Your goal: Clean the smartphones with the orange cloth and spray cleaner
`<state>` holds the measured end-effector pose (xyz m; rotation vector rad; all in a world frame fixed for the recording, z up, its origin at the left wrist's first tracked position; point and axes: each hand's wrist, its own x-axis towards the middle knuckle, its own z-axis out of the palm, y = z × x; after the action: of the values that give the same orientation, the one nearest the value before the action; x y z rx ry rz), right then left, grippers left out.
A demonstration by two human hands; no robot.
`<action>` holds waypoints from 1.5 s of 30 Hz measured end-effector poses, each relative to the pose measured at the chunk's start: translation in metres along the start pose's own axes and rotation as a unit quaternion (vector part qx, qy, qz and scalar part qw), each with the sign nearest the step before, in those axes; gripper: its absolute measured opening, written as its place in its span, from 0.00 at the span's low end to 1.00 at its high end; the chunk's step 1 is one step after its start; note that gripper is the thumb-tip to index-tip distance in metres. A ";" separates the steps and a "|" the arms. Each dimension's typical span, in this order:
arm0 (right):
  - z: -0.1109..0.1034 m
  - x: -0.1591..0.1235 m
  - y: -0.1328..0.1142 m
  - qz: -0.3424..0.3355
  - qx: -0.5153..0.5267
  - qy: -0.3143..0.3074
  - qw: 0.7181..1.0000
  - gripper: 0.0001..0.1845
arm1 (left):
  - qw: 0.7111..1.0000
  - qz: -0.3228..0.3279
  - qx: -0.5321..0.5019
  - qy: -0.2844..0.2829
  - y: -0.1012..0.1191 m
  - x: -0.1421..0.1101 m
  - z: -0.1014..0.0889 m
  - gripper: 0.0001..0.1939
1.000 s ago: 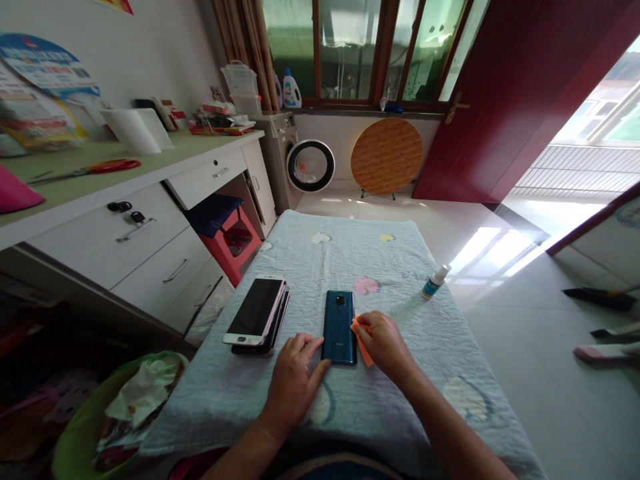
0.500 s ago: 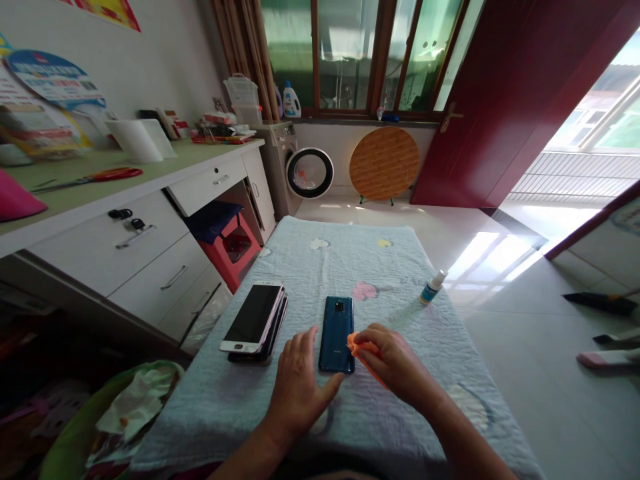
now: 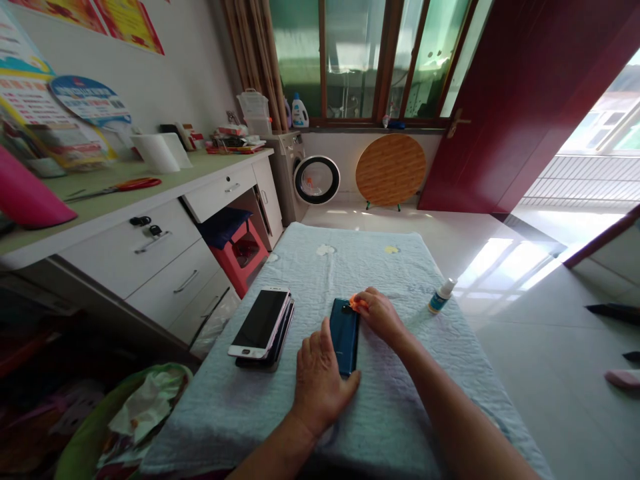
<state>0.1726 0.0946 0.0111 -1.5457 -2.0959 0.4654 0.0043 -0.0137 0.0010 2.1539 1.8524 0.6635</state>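
Note:
A dark blue smartphone (image 3: 344, 340) lies back side up on the cloth-covered table. My left hand (image 3: 320, 373) braces it, with the fingers along its left edge and the thumb at its bottom corner. Pinched in my right hand (image 3: 381, 317) is an orange cloth (image 3: 356, 303), pressed against the phone's upper right part by the camera block. To the left rests a stack of phones, topped by a white smartphone (image 3: 261, 321) with a dark screen. A small spray bottle (image 3: 442, 296) with a white cap stands on the right side of the table.
A pale blue quilted cloth (image 3: 400, 267) covers the table. At left are a white desk (image 3: 165, 260) and a green basket (image 3: 80, 427) with crumpled items. Beyond stand a red stool (image 3: 245, 253), a washing machine with its round door (image 3: 317, 180) open, and a round wooden tabletop (image 3: 391, 170).
My right hand has moved the orange cloth up from the phone's lower right edge to its top. My left hand has come in against the phone, which is slightly tilted. The view has shifted a little.

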 end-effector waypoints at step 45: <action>-0.007 -0.031 0.035 0.053 0.121 0.095 0.987 0.11 | 0.990 0.033 0.071 -0.120 -0.002 0.042 -0.022 0.26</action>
<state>0.2111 0.0754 -0.0077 -1.4997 -1.7503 0.5651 -0.0039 0.0252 0.0269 2.2768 1.7535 0.2761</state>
